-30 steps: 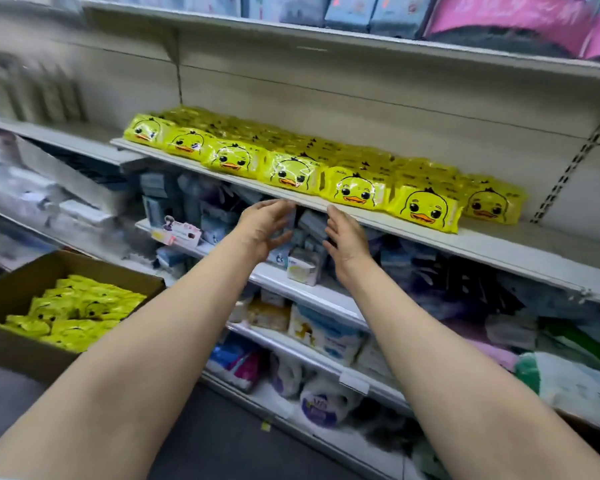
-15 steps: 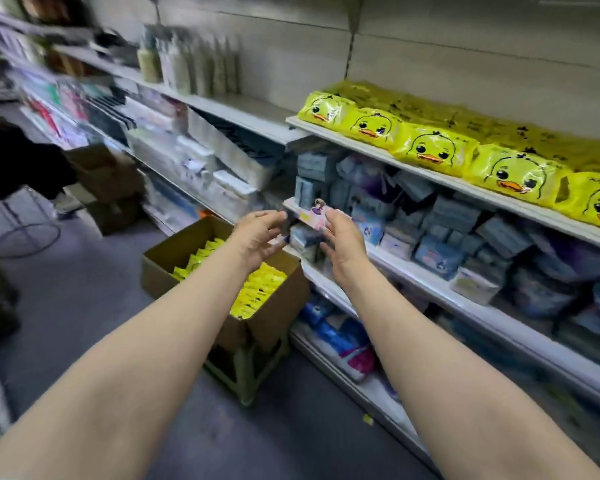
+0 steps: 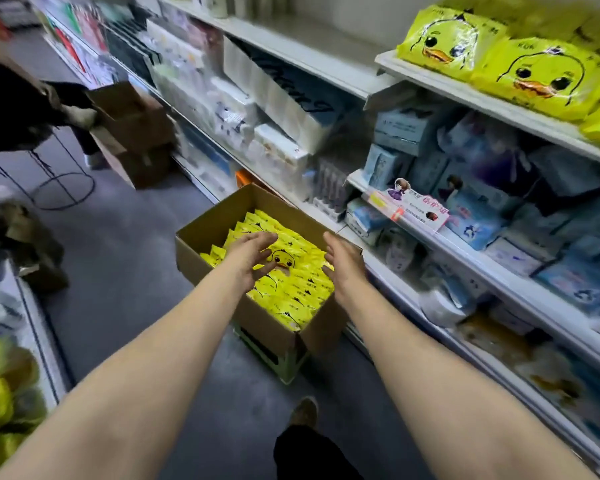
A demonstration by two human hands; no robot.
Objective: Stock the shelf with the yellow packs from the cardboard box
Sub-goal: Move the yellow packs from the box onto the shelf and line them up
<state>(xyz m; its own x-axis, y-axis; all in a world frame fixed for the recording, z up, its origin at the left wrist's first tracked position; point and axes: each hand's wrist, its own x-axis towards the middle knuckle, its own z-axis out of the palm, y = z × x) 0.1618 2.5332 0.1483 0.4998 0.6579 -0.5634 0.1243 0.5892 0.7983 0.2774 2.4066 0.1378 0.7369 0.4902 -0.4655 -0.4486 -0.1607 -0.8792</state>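
Swung down from shelf (image 3: 482, 98) to cardboard box (image 3: 201, 251): yellow packs (image 3: 291, 285) stacked on edge inside, easy to scoop. Left hand (image 3: 250, 261) and right hand (image 3: 343, 268) hovering either side, fingers spread, holding nothing. Box raised on crate (image 3: 274, 358) for reach.

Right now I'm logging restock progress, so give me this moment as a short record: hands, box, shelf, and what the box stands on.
left hand: left hand open, fingers spread above the packs in the box, holding nothing
right hand: right hand open, over the box's right side, holding nothing
box: cardboard box open, holding many yellow duck packs
box support: green crate on the floor
shelf: upper shelf already carries shelved duck packs along its front
stage: reaching for more packs, none picked up yet
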